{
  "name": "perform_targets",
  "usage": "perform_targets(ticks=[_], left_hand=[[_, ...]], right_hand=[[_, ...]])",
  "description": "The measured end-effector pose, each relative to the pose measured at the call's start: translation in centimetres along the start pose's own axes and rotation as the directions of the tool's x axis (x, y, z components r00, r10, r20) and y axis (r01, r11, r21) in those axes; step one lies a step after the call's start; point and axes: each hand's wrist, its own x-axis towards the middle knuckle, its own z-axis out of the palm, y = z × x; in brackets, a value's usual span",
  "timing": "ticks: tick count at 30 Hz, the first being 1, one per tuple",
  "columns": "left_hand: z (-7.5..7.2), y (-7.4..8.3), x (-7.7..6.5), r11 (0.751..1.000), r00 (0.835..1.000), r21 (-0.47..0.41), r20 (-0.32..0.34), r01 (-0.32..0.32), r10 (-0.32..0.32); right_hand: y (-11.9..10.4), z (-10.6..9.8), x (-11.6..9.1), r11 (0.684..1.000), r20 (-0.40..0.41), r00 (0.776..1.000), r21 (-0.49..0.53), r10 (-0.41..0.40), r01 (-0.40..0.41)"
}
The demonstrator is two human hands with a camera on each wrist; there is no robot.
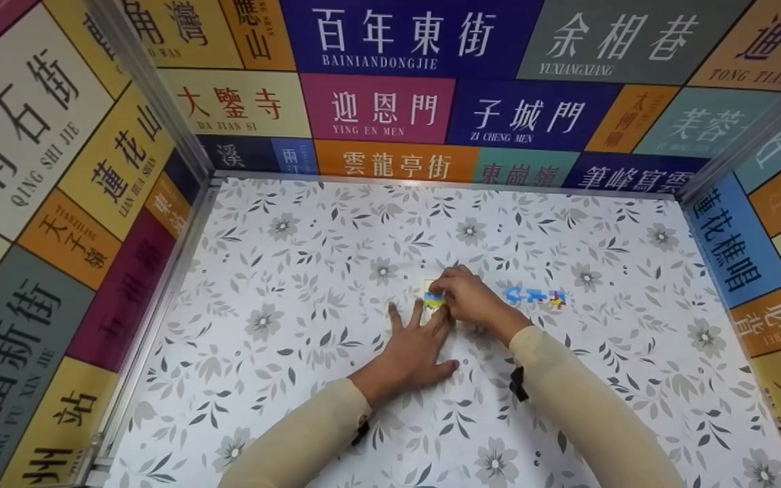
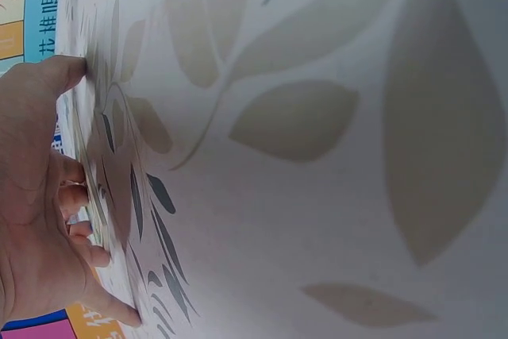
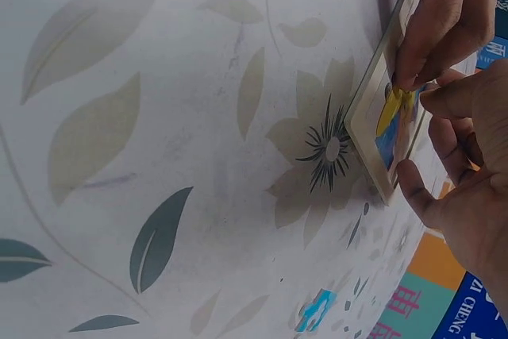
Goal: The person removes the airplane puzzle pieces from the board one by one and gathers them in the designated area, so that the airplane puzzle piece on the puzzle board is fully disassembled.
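A small wooden picture puzzle board lies on the floral tabletop, pale-rimmed, with blue and yellow showing inside it. My left hand is spread palm down, its fingertips at the board's near side. From the right, my right hand reaches over the board with curled fingers. In the right wrist view, its thumb and fingers pinch at a yellow puzzle piece, and a left fingertip presses close beside it. The left wrist view shows the left hand with its fingertips on the tabletop. Both hands cover much of the board.
Right of the hands, loose puzzle pieces lie on the tabletop: a blue piece, another blue piece and a multicoloured piece. Panels with printed street names stand behind and along both sides.
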Motion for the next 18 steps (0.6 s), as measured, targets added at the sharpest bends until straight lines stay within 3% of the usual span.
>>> perform_targets(ticks=[5, 11, 18], left_hand=[[-0.1, 0.0, 0.0, 1.000, 1.000, -0.005, 0.002, 0.003, -0.003], [-0.2, 0.0, 0.1, 1.000, 1.000, -0.017, 0.019, 0.008, -0.008], [-0.1, 0.1, 0.1, 1.000, 1.000, 0.009, 0.025, 0.004, -0.005]], right_hand=[[-1.0, -0.7, 0.1, 0.999, 0.016, 0.999, -0.002, 0.049, -0.049], [-1.1, -0.8, 0.2, 1.000, 0.003, 1.000, -0.009, 0.007, -0.007], [-1.1, -0.8, 0.1, 1.000, 0.044, 0.999, 0.022, 0.006, -0.007]])
